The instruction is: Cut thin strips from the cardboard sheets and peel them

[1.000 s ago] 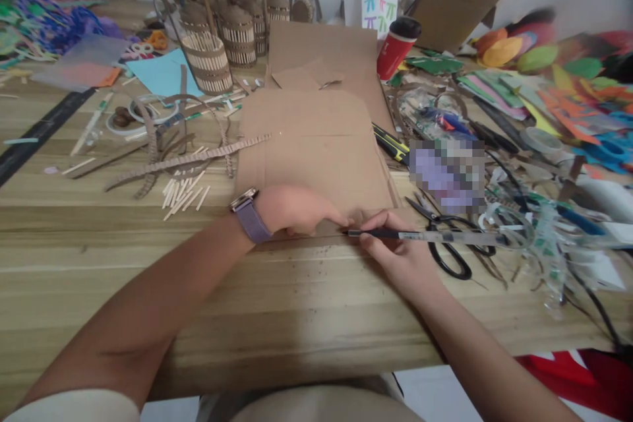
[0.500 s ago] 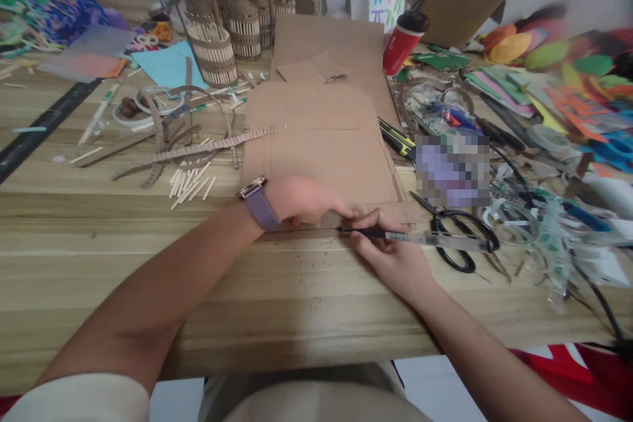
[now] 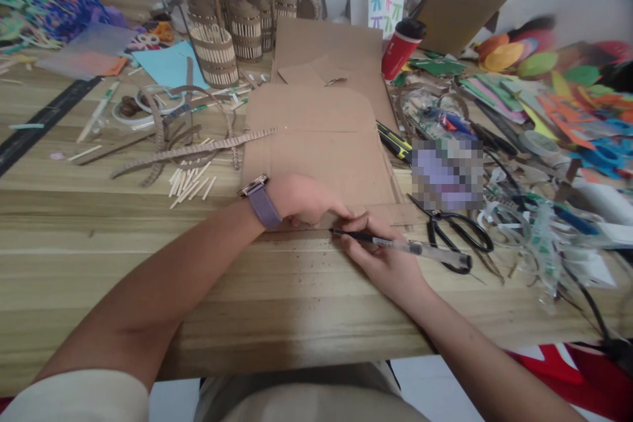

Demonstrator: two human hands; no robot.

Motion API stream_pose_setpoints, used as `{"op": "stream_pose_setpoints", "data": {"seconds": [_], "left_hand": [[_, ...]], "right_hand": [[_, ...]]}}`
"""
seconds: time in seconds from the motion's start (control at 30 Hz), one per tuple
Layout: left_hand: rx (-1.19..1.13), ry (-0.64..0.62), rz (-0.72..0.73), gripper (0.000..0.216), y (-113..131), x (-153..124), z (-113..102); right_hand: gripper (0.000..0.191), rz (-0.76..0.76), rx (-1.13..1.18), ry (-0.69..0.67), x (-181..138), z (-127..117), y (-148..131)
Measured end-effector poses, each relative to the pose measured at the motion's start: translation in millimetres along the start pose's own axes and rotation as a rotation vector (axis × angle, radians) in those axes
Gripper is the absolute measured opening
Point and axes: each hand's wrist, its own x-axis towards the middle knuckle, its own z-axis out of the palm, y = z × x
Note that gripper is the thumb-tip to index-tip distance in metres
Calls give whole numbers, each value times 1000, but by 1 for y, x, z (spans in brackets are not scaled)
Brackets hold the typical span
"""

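Note:
My right hand (image 3: 390, 267) is closed round a black-tipped pen (image 3: 395, 244) with a clear barrel. Its tip rests at the near edge of a brown cardboard sheet (image 3: 316, 158). My left hand (image 3: 306, 201), with a watch (image 3: 262, 201) on its wrist, presses down on the cardboard's near part. Its index finger reaches out to touch the right hand's fingers; the other fingers are partly hidden beneath. A narrow cardboard strip (image 3: 403, 213) pokes out to the right from behind the right hand.
Black-handled scissors (image 3: 457, 231) and a yellow-black cutter (image 3: 393, 142) lie right of the cardboard. Short sticks (image 3: 190, 181) and corrugated strips (image 3: 198, 151) lie left. Stick-and-cardboard lanterns (image 3: 215, 56) and a red cup (image 3: 403, 49) stand behind. Coloured paper pieces (image 3: 568, 119) cover the far right.
The right hand and pen have moved slightly left along the cardboard's near edge. The left hand stays in place on the cardboard. The view has shifted a little.

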Motion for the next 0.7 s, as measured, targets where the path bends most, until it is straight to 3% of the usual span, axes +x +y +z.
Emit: {"op": "stream_pose_setpoints", "data": {"seconds": [0.17, 0.47, 0.57, 0.7], "left_hand": [[31, -20, -20, 73, 0, -1, 1], [-21, -62, -58, 75, 3, -4, -1], [-22, -59, -54, 74, 2, -3, 0], [-3, -32, -33, 72, 0, -2, 1]], "right_hand": [[9, -36, -68, 25, 0, -13, 4], [11, 113, -232, 207, -12, -53, 17], [8, 125, -190, 242, -12, -50, 9], [6, 39, -40, 91, -5, -28, -8]]}}
